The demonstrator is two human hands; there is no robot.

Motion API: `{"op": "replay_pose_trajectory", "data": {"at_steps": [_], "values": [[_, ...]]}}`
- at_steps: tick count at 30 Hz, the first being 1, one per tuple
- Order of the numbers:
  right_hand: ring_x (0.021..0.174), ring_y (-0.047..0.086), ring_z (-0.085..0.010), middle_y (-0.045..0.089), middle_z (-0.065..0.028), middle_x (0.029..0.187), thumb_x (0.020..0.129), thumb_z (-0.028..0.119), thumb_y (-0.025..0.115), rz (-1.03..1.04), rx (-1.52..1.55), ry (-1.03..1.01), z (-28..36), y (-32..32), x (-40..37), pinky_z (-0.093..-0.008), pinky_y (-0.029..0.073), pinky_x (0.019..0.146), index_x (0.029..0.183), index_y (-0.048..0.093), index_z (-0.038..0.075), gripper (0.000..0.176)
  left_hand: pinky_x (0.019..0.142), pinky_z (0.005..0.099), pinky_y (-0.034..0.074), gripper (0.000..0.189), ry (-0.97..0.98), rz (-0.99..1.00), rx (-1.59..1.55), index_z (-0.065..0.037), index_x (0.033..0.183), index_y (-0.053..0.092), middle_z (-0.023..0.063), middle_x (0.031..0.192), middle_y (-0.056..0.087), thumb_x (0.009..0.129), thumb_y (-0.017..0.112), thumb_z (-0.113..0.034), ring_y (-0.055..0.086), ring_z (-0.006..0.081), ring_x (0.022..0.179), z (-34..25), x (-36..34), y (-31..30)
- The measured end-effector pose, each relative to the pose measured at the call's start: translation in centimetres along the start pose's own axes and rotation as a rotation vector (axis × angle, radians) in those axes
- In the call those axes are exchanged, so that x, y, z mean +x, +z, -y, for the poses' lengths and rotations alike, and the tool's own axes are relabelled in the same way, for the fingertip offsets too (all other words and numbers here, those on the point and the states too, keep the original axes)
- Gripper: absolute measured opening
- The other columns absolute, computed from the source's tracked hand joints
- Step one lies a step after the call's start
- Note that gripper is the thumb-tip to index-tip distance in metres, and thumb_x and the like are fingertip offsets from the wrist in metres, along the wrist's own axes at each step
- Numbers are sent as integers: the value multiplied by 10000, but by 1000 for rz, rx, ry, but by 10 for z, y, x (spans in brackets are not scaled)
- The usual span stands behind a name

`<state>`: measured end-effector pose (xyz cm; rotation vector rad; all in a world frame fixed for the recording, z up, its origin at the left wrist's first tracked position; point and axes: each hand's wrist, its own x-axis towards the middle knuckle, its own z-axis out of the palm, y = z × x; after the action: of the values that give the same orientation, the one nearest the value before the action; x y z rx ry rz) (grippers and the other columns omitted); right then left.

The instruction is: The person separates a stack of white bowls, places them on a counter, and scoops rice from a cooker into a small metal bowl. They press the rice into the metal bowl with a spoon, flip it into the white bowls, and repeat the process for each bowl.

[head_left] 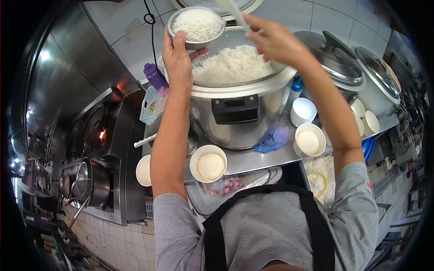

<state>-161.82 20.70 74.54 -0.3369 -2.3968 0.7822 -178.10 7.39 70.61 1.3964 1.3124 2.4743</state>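
- Left hand (178,63): I log its fingers wrapped round 1 metal bowl (197,45), thumb at the rim, raised above the left side of the rice cooker (271,108).
- Right hand (276,43): I log its fingers closed round the handle of 1 rice paddle (233,11). The blade is blurred beside the bowl; contact I cannot tell.
- Rice, bowl portion (199,25): 1 heaped fill, up to the rim by my judgement.
- Rice, bulk (233,65): 1 large white mass inside the open cooker.
- Paper bowls: 1 at front left (195,165), 1 at front right (322,137), each with 1 pale rounded mound, apparently rice.
- White bowls (304,113): 1 stack, right of the cooker, near 1 blue cloth (273,139) on the steel table (244,161).
- Progress, my judgement: 2 mounds in place, 1 portion in hand and not set down, plenty of rice unportioned.
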Motion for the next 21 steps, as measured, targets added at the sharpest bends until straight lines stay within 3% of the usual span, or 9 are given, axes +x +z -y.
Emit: {"op": "replay_pose_trajectory", "data": {"at_steps": [4, 5, 6, 12, 13, 15, 16, 19, 21], "values": [[586, 549, -106, 588, -69, 892, 912, 140, 526, -472, -263, -712, 19, 44, -12, -254, 497, 473, 1378, 410, 124, 481, 621, 343, 594, 419, 139, -43, -47, -54, 1309, 357, 123, 1140, 520, 933, 449, -214, 617, 228, 906, -20, -21, 20], [661, 566, -119, 587, -59, 900, 913, 139, 531, -186, -37, -327, 31, 25, -32, -270, 502, 552, 1366, 419, 115, 467, 619, 349, 594, 417, 138, -47, -82, -50, 1304, 362, 124, 1135, 525, 932, 446, -219, 616, 231, 910, -29, -28, 21], [737, 560, -153, 577, -79, 895, 930, 126, 481, -91, -16, -295, 40, 7, -44, -300, 480, 653, 1309, 452, 34, 391, 617, 355, 594, 415, 128, -55, -114, -45, 1299, 367, 125, 1130, 530, 932, 442, -223, 615, 234, 915, -37, -36, 21], [656, 596, -155, 618, -119, 860, 911, 143, 500, -480, 349, -392, 16, -42, -151, -300, 482, 570, 1271, 496, 26, 379, 638, 452, 575, 478, -319, 92, -537, -24, 1186, 504, 138, 1142, 594, 905, 388, -392, 629, 291, 886, -88, -123, -7], [686, 592, -178, 610, -127, 875, 915, 142, 493, -475, 402, -355, 15, -49, -174, -317, 480, 608, 1245, 510, 16, 353, 677, 477, 562, 502, -481, 271, -709, -20, 1222, 484, 160, 1181, 573, 904, 386, -396, 617, 311, 960, -92, -138, -13], [762, 533, -171, 563, -98, 867, 942, 114, 431, -467, 589, -247, 4, -47, -205, -305, 438, 687, 1227, 477, -35, 325, 889, 433, 494, 537, -530, -59, -150, 38, 1235, 463, 206, 1207, 552, 901, 438, -382, 569, 305, 1093, -94, -188, 13], [731, 542, -174, 573, -96, 830, 932, 106, 455, -439, 598, -275, -3, -43, -212, -310, 443, 665, 1183, 503, -27, 288, 950, 414, 455, 490, -698, 62, -349, 52, 1210, 483, 194, 1201, 556, 906, 466, -333, 567, 284, 1098, -82, -211, 5], [656, 533, -141, 564, -55, 731, 920, 80, 493, -384, 510, -231, -39, -20, -241, -301, 441, 597, 1129, 558, -4, 234, 580, 296, 579, 443, -1073, 218, -365, -3, 1322, 394, 153, 1100, 576, 949, 412, -244, 647, 210, 868, -45, -266, 19], [644, 502, -92, 534, -19, 710, 922, 73, 496, -281, 451, 8, -71, -5, -261, -266, 424, 575, 1231, 537, 35, 314, 596, 332, 592, 451, -1133, 163, -256, -34, 1356, 365, 140, 1167, 545, 951, 387, -231, 627, 229, 946, 3, -301, 27]]}}
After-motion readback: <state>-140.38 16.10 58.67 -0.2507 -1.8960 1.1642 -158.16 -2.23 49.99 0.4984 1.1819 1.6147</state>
